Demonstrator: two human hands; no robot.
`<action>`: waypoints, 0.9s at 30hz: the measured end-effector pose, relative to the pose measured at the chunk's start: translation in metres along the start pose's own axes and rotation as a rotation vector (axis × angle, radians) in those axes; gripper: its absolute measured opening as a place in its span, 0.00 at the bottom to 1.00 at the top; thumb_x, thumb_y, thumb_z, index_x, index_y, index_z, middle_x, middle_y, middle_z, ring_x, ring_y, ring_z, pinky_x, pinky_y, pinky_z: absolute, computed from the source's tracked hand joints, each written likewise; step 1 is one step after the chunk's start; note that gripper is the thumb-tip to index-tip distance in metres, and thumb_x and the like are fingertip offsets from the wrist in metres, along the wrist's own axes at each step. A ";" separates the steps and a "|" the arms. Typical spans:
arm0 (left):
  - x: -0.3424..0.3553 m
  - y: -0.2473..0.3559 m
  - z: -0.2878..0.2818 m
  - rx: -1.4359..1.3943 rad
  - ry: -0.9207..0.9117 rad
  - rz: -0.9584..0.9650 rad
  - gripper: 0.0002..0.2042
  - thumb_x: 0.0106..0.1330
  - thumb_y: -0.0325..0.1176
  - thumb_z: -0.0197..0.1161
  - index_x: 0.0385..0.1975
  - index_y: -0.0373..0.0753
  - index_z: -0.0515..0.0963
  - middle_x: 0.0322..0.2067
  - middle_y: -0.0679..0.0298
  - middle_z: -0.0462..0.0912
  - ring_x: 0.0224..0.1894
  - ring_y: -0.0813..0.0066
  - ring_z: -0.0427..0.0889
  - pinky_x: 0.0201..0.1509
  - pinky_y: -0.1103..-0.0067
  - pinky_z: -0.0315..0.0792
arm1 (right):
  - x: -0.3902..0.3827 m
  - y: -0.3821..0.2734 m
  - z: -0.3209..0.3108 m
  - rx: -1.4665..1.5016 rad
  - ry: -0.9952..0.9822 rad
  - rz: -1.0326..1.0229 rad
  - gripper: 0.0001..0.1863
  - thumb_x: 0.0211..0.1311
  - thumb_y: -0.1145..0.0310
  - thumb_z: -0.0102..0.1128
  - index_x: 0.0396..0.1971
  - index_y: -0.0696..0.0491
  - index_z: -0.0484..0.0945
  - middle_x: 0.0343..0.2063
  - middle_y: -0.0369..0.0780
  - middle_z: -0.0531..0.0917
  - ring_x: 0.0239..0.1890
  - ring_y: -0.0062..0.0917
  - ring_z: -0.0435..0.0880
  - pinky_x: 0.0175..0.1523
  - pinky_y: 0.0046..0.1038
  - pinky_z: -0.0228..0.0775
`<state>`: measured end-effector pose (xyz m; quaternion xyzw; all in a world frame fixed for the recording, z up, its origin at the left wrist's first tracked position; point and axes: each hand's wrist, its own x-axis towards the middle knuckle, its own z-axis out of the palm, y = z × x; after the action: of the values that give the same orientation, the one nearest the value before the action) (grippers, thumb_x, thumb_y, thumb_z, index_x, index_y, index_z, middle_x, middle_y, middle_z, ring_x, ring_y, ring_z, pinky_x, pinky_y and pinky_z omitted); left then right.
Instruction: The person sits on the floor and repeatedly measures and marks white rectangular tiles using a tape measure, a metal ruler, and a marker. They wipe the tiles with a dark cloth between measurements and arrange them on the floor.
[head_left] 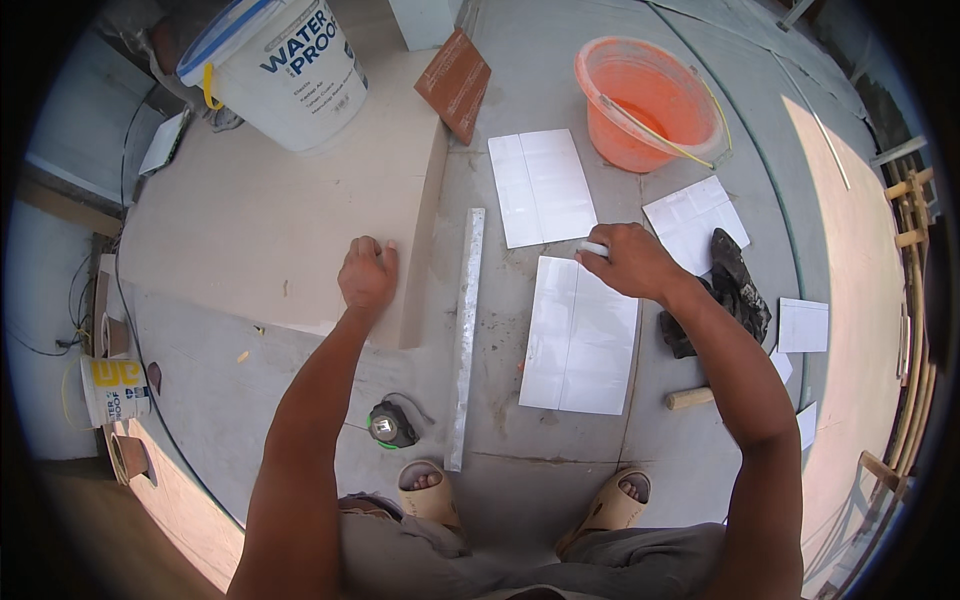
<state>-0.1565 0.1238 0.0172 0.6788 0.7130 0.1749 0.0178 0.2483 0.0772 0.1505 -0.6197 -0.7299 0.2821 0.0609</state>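
Observation:
My right hand (632,262) is closed around a small white piece (594,248), of a kind I cannot make out, at the top edge of a white tile (580,340). A thin dark line runs lengthwise down that tile. Beyond it lies a second lined white tile (541,190). My left hand (368,274) rests, fingers curled in, on the beige step (250,250) near its right edge; whatever it may hold is hidden. Between my hands, a long metal bar (467,340) lies on the grey floor. A tape measure (391,424) sits below my left hand.
An orange bucket (640,120) stands at the far right, a white pail (290,80) on the step. A reddish-brown tile (454,85) leans against the step. Beside my right forearm are a dark crumpled cloth (740,285), a wooden handle (690,398) and several white tile pieces (803,325).

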 end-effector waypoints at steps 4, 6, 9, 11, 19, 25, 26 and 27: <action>-0.008 -0.003 0.001 -0.061 -0.005 -0.010 0.15 0.71 0.46 0.56 0.33 0.39 0.72 0.35 0.60 0.77 0.38 0.55 0.79 0.41 0.61 0.73 | 0.017 0.068 0.025 -0.054 0.014 0.289 0.23 0.65 0.55 0.61 0.42 0.65 0.81 0.33 0.55 0.85 0.42 0.47 0.86 0.52 0.41 0.76; -0.006 0.000 0.005 -0.072 0.021 0.002 0.15 0.71 0.45 0.57 0.33 0.39 0.72 0.35 0.60 0.76 0.37 0.56 0.79 0.39 0.62 0.73 | 0.007 0.117 0.033 0.046 -0.045 0.475 0.24 0.65 0.54 0.62 0.41 0.65 0.80 0.31 0.54 0.85 0.32 0.41 0.84 0.42 0.39 0.75; -0.008 -0.005 -0.001 -0.046 0.032 0.017 0.14 0.71 0.44 0.57 0.33 0.39 0.72 0.34 0.61 0.77 0.35 0.57 0.79 0.37 0.63 0.73 | -0.038 0.132 0.047 0.709 -0.316 0.782 0.24 0.65 0.52 0.63 0.39 0.63 0.79 0.22 0.42 0.81 0.11 0.20 0.64 0.20 0.28 0.60; -0.007 -0.005 0.000 -0.050 0.007 0.014 0.13 0.71 0.43 0.58 0.34 0.39 0.72 0.34 0.61 0.77 0.34 0.57 0.79 0.36 0.64 0.73 | -0.062 0.115 0.056 0.913 -0.465 0.837 0.21 0.65 0.54 0.65 0.37 0.60 0.77 0.16 0.32 0.71 0.10 0.13 0.52 0.17 0.22 0.46; -0.001 -0.008 0.000 -0.032 0.004 0.020 0.13 0.72 0.43 0.57 0.35 0.38 0.72 0.34 0.59 0.76 0.34 0.56 0.79 0.37 0.62 0.73 | -0.102 0.132 0.102 1.196 -0.466 0.727 0.12 0.62 0.64 0.70 0.28 0.53 0.75 0.15 0.27 0.66 0.14 0.13 0.58 0.20 0.22 0.47; 0.001 -0.006 0.004 -0.042 0.027 0.038 0.14 0.72 0.43 0.56 0.34 0.38 0.71 0.35 0.57 0.76 0.35 0.53 0.79 0.39 0.61 0.73 | -0.111 0.129 0.109 1.265 -0.459 0.625 0.11 0.63 0.64 0.70 0.28 0.53 0.78 0.15 0.27 0.67 0.15 0.13 0.61 0.22 0.21 0.51; -0.001 -0.008 0.002 -0.038 0.010 0.019 0.13 0.72 0.43 0.56 0.35 0.38 0.72 0.35 0.57 0.76 0.35 0.53 0.79 0.39 0.61 0.72 | -0.111 0.122 0.112 1.272 -0.418 0.612 0.11 0.61 0.64 0.71 0.29 0.54 0.79 0.15 0.27 0.68 0.16 0.13 0.62 0.22 0.21 0.52; -0.002 -0.011 0.000 -0.034 -0.006 -0.002 0.13 0.72 0.43 0.56 0.35 0.38 0.72 0.35 0.57 0.76 0.35 0.53 0.79 0.39 0.61 0.72 | -0.113 0.123 0.112 1.272 -0.396 0.616 0.11 0.61 0.64 0.71 0.29 0.54 0.79 0.15 0.27 0.69 0.16 0.13 0.62 0.22 0.21 0.52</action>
<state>-0.1666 0.1213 0.0136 0.6781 0.7106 0.1851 0.0316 0.3312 -0.0581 0.0268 -0.5791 -0.2149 0.7622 0.1935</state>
